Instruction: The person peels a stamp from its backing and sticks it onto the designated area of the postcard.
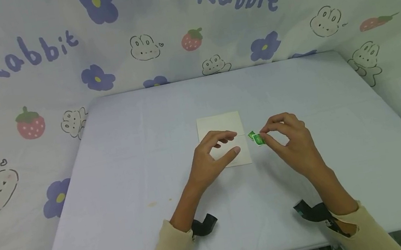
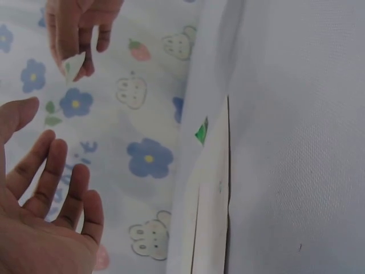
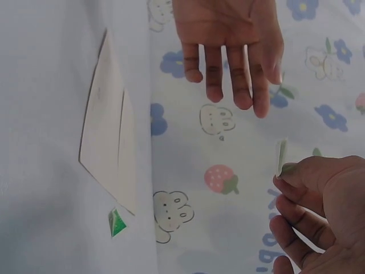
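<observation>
My right hand [image 1: 297,145] pinches a small green piece with white edges [image 1: 258,139], perhaps a stamp or sticker, between thumb and forefinger. In the right wrist view this thin piece [image 3: 281,156] stands nearly edge-on at the fingertips. A second green piece [image 3: 117,223] lies on the table beside the right edge of a cream sheet [image 1: 219,123]. The sheet has a line across its middle, either a fold or a gap. Above the sheet, my left hand [image 1: 209,158] is held with its fingers apart from the thumb, holding nothing and partly hiding the paper.
A white cloth covers the table [image 1: 123,154], with small yellowish stains [image 1: 152,204] left of the hands. Behind hangs a curtain [image 1: 168,13] printed with rabbits, flowers and strawberries. Black wrist devices [image 1: 204,225] sit below both hands.
</observation>
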Available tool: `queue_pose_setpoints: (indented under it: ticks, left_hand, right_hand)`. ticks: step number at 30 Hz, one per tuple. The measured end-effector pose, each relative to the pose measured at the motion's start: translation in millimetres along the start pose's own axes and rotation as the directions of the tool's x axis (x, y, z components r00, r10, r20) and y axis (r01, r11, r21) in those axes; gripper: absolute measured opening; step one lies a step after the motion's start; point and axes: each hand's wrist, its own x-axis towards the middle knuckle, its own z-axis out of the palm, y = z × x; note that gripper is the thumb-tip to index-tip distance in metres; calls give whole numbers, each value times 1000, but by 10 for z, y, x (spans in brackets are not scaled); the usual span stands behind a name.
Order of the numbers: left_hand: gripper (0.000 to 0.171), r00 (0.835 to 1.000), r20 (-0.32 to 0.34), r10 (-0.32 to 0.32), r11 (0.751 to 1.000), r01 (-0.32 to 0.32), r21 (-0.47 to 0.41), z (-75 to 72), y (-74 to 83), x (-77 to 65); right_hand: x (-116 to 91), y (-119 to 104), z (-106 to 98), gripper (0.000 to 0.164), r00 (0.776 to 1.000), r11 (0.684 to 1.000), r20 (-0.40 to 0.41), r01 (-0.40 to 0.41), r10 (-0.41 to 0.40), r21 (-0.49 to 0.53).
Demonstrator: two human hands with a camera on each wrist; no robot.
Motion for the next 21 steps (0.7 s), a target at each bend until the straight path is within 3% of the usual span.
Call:
queue_pose_setpoints:
  ticks: [21]
  left_hand:
    - [35,1000,-3,29,999,-29,15,-12,64,-34]
  right_hand:
    - [-7,-74,-21,16,999,999,-24,25,-25,23]
